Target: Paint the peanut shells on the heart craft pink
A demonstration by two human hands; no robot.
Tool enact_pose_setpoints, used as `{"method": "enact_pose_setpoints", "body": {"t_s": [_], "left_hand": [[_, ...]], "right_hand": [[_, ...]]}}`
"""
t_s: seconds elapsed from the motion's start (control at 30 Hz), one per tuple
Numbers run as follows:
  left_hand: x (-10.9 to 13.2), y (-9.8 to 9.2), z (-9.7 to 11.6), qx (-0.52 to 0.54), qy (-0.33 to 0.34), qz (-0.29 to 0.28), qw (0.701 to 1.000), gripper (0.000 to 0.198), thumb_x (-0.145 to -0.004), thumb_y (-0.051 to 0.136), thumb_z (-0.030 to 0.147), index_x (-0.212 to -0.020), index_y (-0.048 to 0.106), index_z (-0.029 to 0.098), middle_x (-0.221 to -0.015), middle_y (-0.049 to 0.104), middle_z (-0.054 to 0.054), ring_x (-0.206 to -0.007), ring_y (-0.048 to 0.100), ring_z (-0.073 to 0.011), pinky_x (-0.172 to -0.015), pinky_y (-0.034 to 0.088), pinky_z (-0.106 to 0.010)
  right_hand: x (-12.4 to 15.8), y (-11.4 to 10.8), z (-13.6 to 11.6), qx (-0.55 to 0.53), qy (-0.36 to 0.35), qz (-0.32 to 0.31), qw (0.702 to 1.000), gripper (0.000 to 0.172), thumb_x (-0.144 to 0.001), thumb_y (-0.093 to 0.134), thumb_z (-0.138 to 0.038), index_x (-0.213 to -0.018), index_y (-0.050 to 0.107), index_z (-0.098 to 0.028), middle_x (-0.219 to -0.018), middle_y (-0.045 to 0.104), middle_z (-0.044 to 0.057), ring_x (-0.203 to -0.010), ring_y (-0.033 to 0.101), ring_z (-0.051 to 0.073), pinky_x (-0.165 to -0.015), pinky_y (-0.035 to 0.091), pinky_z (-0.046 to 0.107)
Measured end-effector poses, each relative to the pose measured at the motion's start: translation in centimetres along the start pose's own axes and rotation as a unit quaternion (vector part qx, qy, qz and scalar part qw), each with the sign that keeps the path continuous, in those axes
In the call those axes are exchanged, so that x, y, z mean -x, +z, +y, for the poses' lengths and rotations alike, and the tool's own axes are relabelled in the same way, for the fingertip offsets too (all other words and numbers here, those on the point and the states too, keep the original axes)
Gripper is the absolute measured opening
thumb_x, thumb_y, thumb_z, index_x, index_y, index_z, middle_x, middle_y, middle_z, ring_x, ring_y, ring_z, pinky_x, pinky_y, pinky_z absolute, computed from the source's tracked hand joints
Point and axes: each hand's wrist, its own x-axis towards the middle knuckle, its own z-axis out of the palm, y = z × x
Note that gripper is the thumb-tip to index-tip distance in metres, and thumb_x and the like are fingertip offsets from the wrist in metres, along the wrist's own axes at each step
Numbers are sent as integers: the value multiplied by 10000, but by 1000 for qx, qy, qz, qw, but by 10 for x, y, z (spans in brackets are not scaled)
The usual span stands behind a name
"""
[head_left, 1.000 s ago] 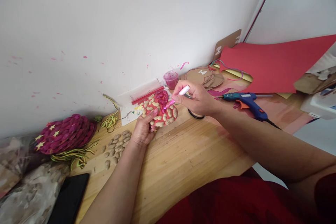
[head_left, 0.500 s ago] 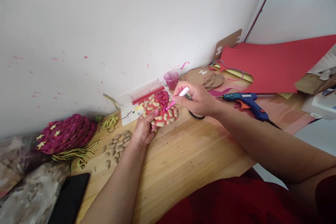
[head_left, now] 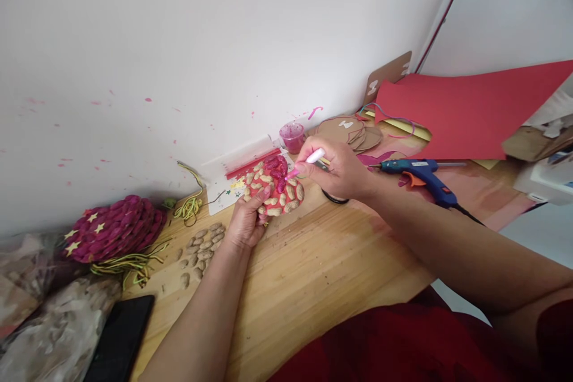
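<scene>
My left hand (head_left: 246,221) grips the near edge of a red round piece (head_left: 274,186) covered with glued peanut shells, some of them painted magenta at its far side. My right hand (head_left: 336,168) pinches a thin white-handled brush (head_left: 308,162) whose pink tip touches the shells near the painted patch. Behind the piece, a small pot of pink paint (head_left: 292,135) stands by the wall. Both hands rest over the wooden table (head_left: 313,262).
Loose peanut shells (head_left: 199,250) lie left of my left hand. A magenta shell-covered dome with yellow stars (head_left: 114,228) sits at far left, a black phone (head_left: 120,340) near the front edge. A blue glue gun (head_left: 421,176), cardboard discs (head_left: 351,131) and red paper sheet (head_left: 470,110) lie to the right.
The brush tip has slid slightly up and right across the shells. My left hand keeps its hold on the piece; the view shifted a little.
</scene>
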Motion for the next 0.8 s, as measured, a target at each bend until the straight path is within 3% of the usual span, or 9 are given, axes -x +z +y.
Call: {"method": "enact_pose_setpoints", "body": {"t_s": [0.27, 0.4, 0.6, 0.73, 0.8], "left_hand": [[2, 1, -1, -9, 11, -12, 1000, 533, -475, 984, 295, -716, 527, 168, -507, 472, 98, -346, 307, 6, -320, 203, -105], [1, 1, -4, -24, 11, -15, 1000, 527, -499, 984, 330, -660, 508, 172, -475, 453, 92, -344, 311, -8, -316, 217, -123], [0, 4, -8, 4, 51, 16, 999, 488, -519, 992, 335, -693, 564, 176, -500, 495, 80, -362, 341, -27, -328, 258, -150], [-1, 8, -10, 22, 91, 27, 995, 472, -513, 1001, 324, -781, 644, 170, -637, 633, 36, -443, 457, -45, -377, 330, -151], [-2, 8, -11, 21, 100, 32, 994, 479, -508, 1003, 335, -768, 635, 173, -626, 624, 44, -433, 431, -40, -366, 308, -151]], "right_hand": [[0, -1, -3, -24, 25, -31, 999, 147, -914, 667, -314, -846, 609, -197, -757, 663, 6, -715, 572, 151, -724, 430, 303], [-1, -5, 4, -8, 40, 12, 999, 177, -885, 705, -322, -823, 600, -194, -763, 629, 3, -710, 540, 147, -714, 411, 310], [-3, -2, 16, -143, 150, 67, 976, 318, -871, 734, -485, -859, 589, -202, -699, 564, -31, -629, 486, 123, -590, 370, 273], [-8, -3, 28, -157, 178, 166, 957, 428, -778, 790, -564, -847, 566, -206, -690, 555, -46, -611, 490, 115, -588, 396, 263], [-14, -7, 35, -133, 190, 198, 952, 444, -746, 798, -578, -836, 563, -212, -686, 567, -45, -608, 504, 123, -583, 404, 264]]}}
